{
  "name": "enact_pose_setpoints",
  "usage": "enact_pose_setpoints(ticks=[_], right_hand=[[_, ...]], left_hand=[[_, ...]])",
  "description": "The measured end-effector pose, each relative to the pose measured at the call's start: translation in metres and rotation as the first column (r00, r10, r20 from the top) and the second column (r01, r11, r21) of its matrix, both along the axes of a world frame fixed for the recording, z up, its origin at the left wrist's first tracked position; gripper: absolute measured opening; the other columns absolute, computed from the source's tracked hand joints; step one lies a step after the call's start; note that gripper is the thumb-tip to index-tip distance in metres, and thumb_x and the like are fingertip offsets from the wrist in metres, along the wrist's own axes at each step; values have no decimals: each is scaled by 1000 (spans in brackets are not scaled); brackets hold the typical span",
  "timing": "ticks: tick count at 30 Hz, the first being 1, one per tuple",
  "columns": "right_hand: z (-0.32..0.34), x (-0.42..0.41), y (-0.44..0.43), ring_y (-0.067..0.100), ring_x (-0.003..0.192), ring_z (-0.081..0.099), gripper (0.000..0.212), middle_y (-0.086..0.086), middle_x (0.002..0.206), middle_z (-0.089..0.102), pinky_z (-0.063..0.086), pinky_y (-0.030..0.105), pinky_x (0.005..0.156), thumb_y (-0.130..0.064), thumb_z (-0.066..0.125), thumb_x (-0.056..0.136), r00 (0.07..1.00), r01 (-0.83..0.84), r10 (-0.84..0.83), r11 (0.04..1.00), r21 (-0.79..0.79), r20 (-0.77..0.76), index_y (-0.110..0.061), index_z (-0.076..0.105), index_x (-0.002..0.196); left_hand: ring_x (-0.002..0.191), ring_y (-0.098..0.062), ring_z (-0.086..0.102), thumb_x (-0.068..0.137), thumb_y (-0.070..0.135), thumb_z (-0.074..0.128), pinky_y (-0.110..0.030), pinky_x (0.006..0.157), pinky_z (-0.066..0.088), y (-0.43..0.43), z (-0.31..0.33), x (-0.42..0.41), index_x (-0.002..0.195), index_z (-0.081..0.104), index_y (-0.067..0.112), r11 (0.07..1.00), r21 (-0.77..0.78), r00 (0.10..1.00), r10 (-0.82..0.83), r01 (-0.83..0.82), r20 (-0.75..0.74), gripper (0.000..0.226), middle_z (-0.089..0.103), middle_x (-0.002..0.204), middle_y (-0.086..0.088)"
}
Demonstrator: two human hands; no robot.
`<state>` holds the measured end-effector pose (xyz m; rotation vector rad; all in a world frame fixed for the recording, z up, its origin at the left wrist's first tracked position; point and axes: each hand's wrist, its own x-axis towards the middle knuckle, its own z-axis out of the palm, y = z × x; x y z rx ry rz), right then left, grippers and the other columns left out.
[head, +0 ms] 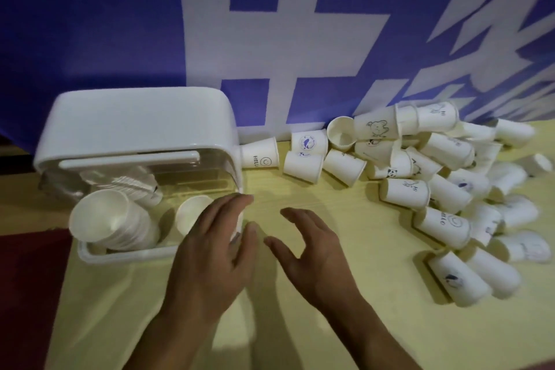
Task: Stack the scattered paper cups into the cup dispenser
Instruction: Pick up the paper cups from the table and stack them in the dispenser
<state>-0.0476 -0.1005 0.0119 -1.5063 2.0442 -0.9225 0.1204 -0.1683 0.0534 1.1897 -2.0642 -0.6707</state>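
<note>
The white cup dispenser [132,129] lies on its side at the left of the yellow table, its open end toward me. Inside it a stack of white paper cups [111,219] lies at the left and a single cup [192,213] at the right. My left hand [210,252] rests over the dispenser's right front corner with straight fingers, partly hiding that single cup. My right hand [312,252] hovers just right of it over bare table, fingers spread and empty. A heap of scattered paper cups [444,183] covers the right side.
A few loose cups [261,156] lie along the back edge beside the dispenser. A blue banner with white characters [270,39] hangs behind the table. The table's left edge [66,279] borders a dark red floor.
</note>
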Motion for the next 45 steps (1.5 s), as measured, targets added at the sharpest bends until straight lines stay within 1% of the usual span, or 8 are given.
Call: enact_pose_setpoints(ticks=[6,11,14,23,28,33,37,45], right_hand=[[1,-102,51,-5,100,62,36,-14,111,68,51,13,84,-32,80,89,973,230,-230,973,30,-12,-21,69,122],[-2,-169,88,-13,102,59,30,-23,105,66,45,4,75,-29,81,88,945,321,-324,945,70,40,-25,70,116],[-5,-202,95,-10,97,62,27,-22,100,65,43,0,76,-26,81,88,937,345,-347,936,76,27,-21,71,113],[13,-260,37,7,100,64,41,-6,117,70,57,35,87,-35,77,91,960,279,-279,960,-6,-21,-18,68,126],[36,-276,-37,19,126,51,75,0,139,59,49,42,102,-52,80,83,980,179,-179,984,-4,-87,-20,52,145],[41,-285,-88,24,142,30,96,-1,148,48,24,48,113,-62,83,74,979,125,-98,981,147,-179,-27,41,152],[34,-286,-94,22,146,24,86,-4,146,51,17,47,112,-62,81,75,967,94,-56,985,146,-247,-28,46,147],[30,-278,-87,17,135,37,77,-4,135,56,20,45,112,-59,84,75,976,65,-63,998,3,-209,-27,55,138]], left_hand=[[138,-21,48,88,30,73,-39,106,49,-63,-31,-139,151,45,18,944,68,838,-318,322,443,70,47,152,-2],[130,-22,51,81,30,72,-37,106,41,-99,-77,-189,143,44,22,903,64,572,-322,424,754,68,50,140,1],[124,-25,57,82,21,66,-39,102,44,-100,-92,-194,139,52,18,907,4,573,-269,421,774,58,56,133,-2],[100,-34,65,74,26,83,-42,73,55,-86,-85,-180,138,55,3,952,-57,754,-202,302,625,74,57,121,-11],[108,-21,60,72,33,93,-37,89,52,-45,-58,-160,138,57,15,983,158,975,60,-95,214,77,54,127,0],[104,-12,63,68,33,96,-15,81,46,-2,-41,-137,130,63,22,904,359,966,258,-231,-31,71,63,119,2],[104,-14,67,60,62,83,-26,77,54,10,-43,-123,118,68,28,878,444,974,220,-177,-47,68,67,116,6],[108,-14,69,54,59,85,-41,87,58,16,-38,-106,118,63,40,844,500,932,317,-192,-178,70,69,119,13]])
